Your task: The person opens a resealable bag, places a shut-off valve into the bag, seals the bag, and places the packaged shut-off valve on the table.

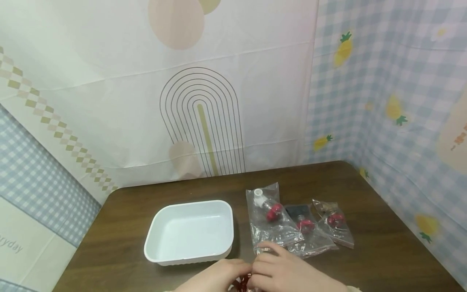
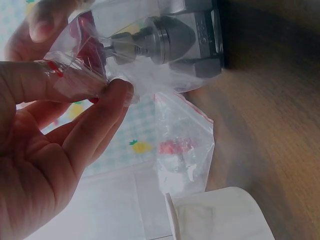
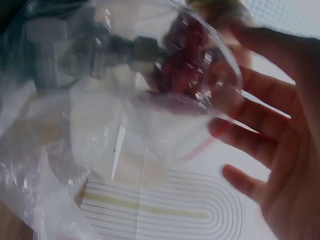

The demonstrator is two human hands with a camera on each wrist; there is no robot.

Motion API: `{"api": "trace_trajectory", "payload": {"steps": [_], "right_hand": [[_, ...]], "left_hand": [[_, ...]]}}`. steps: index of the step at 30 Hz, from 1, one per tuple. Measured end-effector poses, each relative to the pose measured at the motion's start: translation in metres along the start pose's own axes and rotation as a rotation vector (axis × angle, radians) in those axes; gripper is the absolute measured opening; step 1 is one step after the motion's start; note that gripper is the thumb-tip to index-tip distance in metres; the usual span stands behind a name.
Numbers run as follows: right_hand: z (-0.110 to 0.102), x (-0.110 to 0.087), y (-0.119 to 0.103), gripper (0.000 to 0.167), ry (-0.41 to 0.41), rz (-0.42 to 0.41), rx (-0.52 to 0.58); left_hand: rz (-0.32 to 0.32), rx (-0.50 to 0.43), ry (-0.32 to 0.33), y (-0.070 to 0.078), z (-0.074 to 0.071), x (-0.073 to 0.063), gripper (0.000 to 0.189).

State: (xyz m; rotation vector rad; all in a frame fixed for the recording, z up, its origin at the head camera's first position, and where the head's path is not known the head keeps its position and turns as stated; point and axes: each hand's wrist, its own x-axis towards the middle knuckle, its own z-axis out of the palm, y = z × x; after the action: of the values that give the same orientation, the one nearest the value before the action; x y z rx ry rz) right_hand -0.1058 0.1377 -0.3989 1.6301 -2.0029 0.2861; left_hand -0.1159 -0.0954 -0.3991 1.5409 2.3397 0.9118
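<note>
My left hand pinches a clear zip bag between thumb and fingers. Inside the bag is a dark grey fitting with a rounded middle, a broad angular end and a red knob. Opposite it, my right hand has its fingertips at the bag's red-striped edge, fingers spread; I cannot tell whether they pinch the plastic. In the head view the left hand and right hand meet at the bottom edge, largely hiding the bag.
On the brown table stands a white rectangular tray, left of centre. Right of it lie three clear zip bags with red-knobbed parts: one with a white end, one with a dark end, and a smaller one.
</note>
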Motion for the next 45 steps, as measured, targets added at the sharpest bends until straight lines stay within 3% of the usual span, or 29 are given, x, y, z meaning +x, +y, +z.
{"api": "trace_trajectory", "payload": {"steps": [6, 10, 16, 19, 22, 29, 36, 45], "right_hand": [[-0.01, -0.012, 0.011, 0.024, -0.151, 0.137, 0.147], [-0.014, -0.017, 0.014, 0.025, -0.238, 0.231, 0.281], [-0.017, -0.021, 0.018, 0.015, -0.285, 0.315, 0.557], [-0.019, -0.023, 0.019, 0.017, -0.289, 0.363, 0.625], [-0.019, -0.021, 0.018, 0.017, -0.255, 0.36, 0.625], [-0.02, -0.013, 0.014, 0.014, -0.148, 0.221, 0.489], [-0.025, -0.011, 0.008, 0.017, -0.059, 0.121, 0.394], [-0.043, -0.009, 0.006, 0.015, -0.015, 0.145, 0.39]], "left_hand": [[-0.012, 0.025, 0.008, -0.003, 0.002, -0.001, 0.027], [-0.019, 0.044, 0.003, -0.003, 0.003, -0.001, 0.034], [0.002, 0.107, 0.022, -0.001, 0.002, 0.0, 0.033], [0.013, 0.13, 0.043, -0.001, 0.002, -0.001, 0.029], [0.015, 0.156, 0.071, 0.0, 0.002, -0.001, 0.03], [-0.014, 0.157, 0.167, 0.002, 0.001, -0.004, 0.039], [0.035, 0.115, 0.194, 0.004, -0.003, -0.009, 0.057], [0.071, 0.106, 0.197, 0.016, -0.018, -0.017, 0.033]]}}
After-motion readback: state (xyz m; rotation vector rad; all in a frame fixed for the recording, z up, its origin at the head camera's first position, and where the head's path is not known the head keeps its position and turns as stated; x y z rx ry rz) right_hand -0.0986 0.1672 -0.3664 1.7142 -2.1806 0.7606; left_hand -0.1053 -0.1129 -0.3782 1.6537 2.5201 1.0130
